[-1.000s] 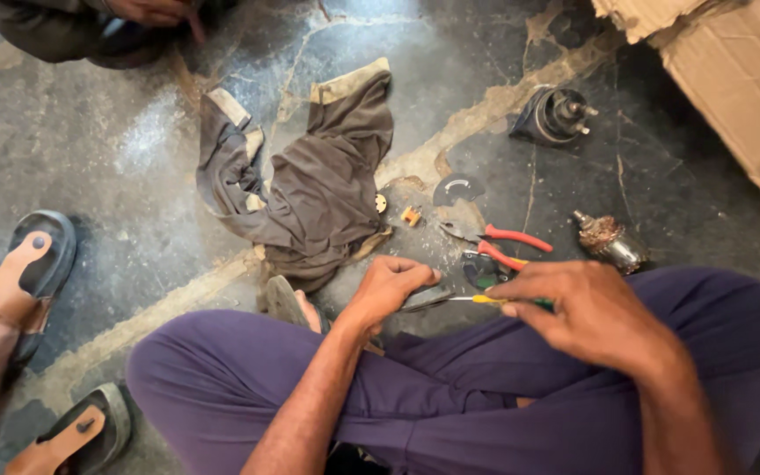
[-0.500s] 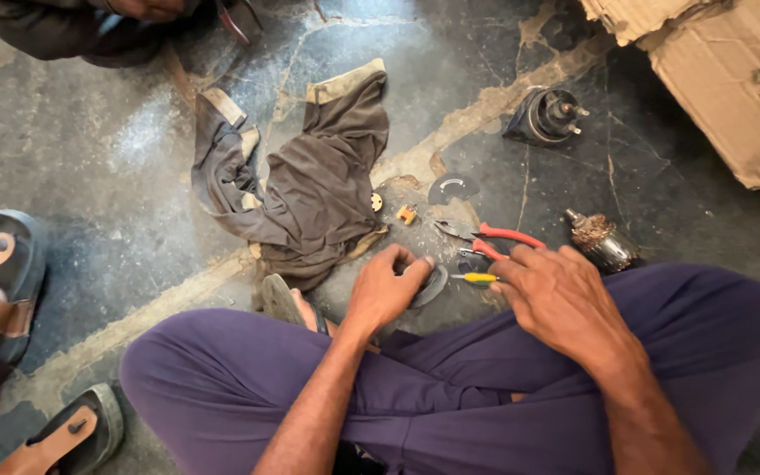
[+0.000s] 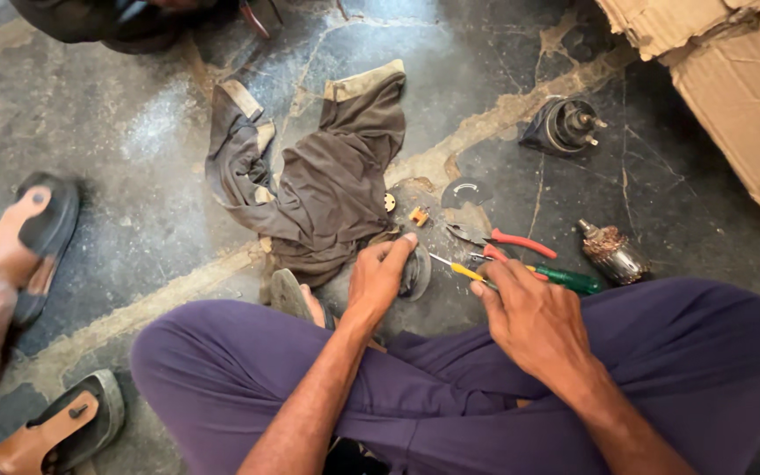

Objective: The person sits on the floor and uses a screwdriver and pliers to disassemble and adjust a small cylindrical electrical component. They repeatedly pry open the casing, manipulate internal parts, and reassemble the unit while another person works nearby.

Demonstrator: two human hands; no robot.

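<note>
Crumpled cloth [image 3: 327, 189] just beyond my left hand [image 3: 380, 277], pliers [image 3: 507, 242] and screwdriver [image 3: 534, 274] ahead of my right hand [image 3: 529, 312], armature [image 3: 613, 255] further right, cardboard box [image 3: 732, 97] far right behind.

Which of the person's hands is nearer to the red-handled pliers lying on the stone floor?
The right hand. Its fingers sit just below the red-handled pliers, on a yellow-handled screwdriver. The left hand is further off to the pliers' left, resting on a dark round metal part.

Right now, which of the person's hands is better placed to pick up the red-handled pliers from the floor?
Probably the right hand. It rests at the screwdriver, with its fingers just short of the red-handled pliers. The left hand is busy on a round dark metal part, farther from the pliers.
</note>
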